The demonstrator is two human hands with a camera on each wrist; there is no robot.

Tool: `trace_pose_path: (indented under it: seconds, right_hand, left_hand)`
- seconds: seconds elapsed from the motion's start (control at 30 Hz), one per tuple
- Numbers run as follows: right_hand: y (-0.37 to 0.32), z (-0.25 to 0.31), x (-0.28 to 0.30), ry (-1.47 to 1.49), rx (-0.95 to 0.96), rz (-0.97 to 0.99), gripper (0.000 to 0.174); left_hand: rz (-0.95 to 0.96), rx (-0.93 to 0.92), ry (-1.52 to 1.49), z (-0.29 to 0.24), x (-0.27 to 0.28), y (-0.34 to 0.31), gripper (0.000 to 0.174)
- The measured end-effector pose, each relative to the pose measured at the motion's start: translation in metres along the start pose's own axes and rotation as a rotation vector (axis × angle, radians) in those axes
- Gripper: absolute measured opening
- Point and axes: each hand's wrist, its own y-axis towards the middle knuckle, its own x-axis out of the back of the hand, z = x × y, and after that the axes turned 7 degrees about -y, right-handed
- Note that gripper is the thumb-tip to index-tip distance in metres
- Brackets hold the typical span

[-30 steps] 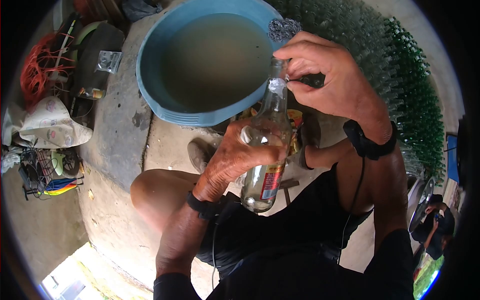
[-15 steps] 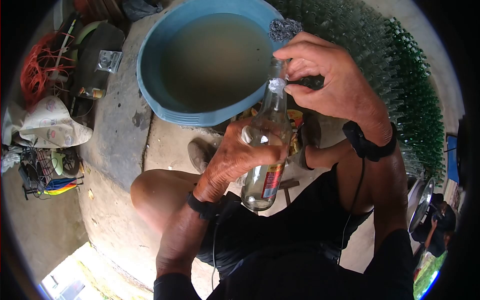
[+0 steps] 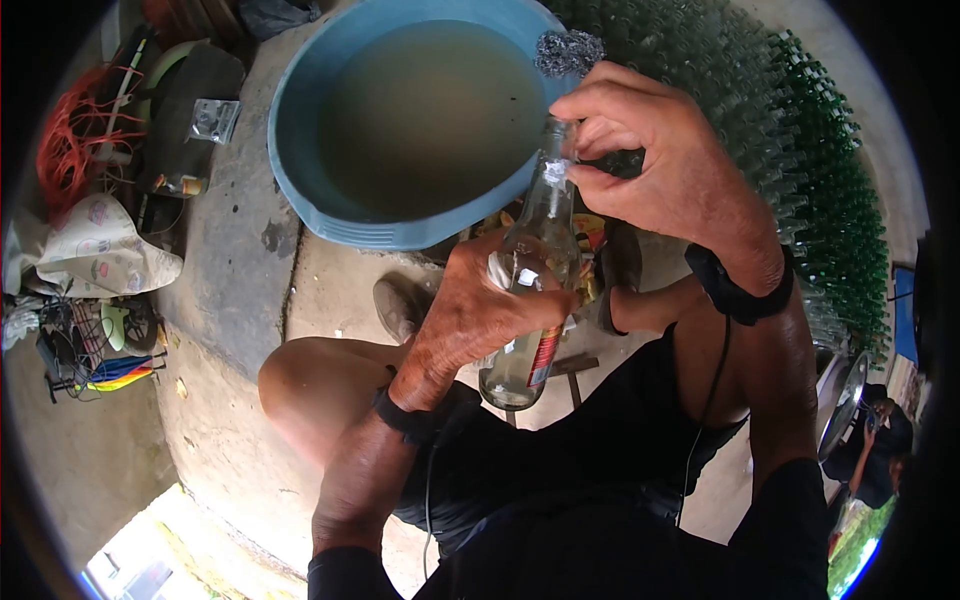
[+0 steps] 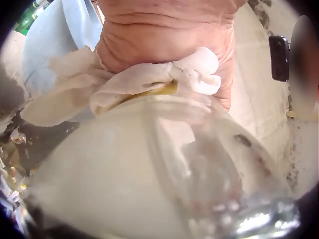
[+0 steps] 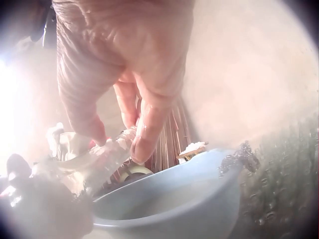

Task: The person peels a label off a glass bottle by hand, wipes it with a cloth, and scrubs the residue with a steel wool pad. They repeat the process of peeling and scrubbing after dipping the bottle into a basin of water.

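Observation:
A clear glass bottle (image 3: 548, 222) tilts across the head view, its neck up by the basin and its base low over the lap. My left hand (image 3: 475, 315) grips it round the body. White cloth (image 4: 132, 84) lies between that palm and the glass in the left wrist view. A red label (image 3: 543, 357) shows on the lower body, partly turned away. A whitish patch (image 3: 555, 172) sticks to the neck. There, my right hand (image 3: 670, 150) pinches the bottle near its mouth between thumb and fingers.
A blue basin (image 3: 390, 237) of cloudy water stands ahead, with a steel wool scourer (image 3: 570, 53) on its right rim. Many clear and green bottles (image 3: 830, 190) stand packed at the right. Red twine (image 3: 80, 145) and a cloth bag (image 3: 105, 245) lie left. Another person (image 3: 873, 440) is far right.
The bottle has turned in my hands, so less of the red label faces up. Its base has shifted slightly up. My right hand stays at the neck.

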Motion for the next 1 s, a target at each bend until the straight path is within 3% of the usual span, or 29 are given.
trace_pose_path:
  seconds: [0.63, 0.87, 0.93, 1.0]
  right_hand:
    - [-0.004, 0.000, 0.003, -0.043, -0.049, 0.080, 0.040]
    - [-0.004, -0.009, 0.003, -0.123, 0.051, 0.007, 0.037]
    - [-0.005, -0.011, -0.004, -0.058, 0.037, -0.066, 0.031]
    - [-0.007, -0.010, -0.007, 0.002, 0.020, -0.061, 0.031]
  left_hand:
    - [0.008, -0.045, 0.052, 0.011, -0.001, 0.002, 0.033]
    - [-0.002, -0.053, 0.102, 0.010, -0.001, 0.002, 0.031]
    - [-0.023, -0.049, 0.173, 0.014, -0.001, -0.001, 0.043]
    - [-0.027, -0.024, 0.151, 0.014, 0.000, -0.002, 0.043]
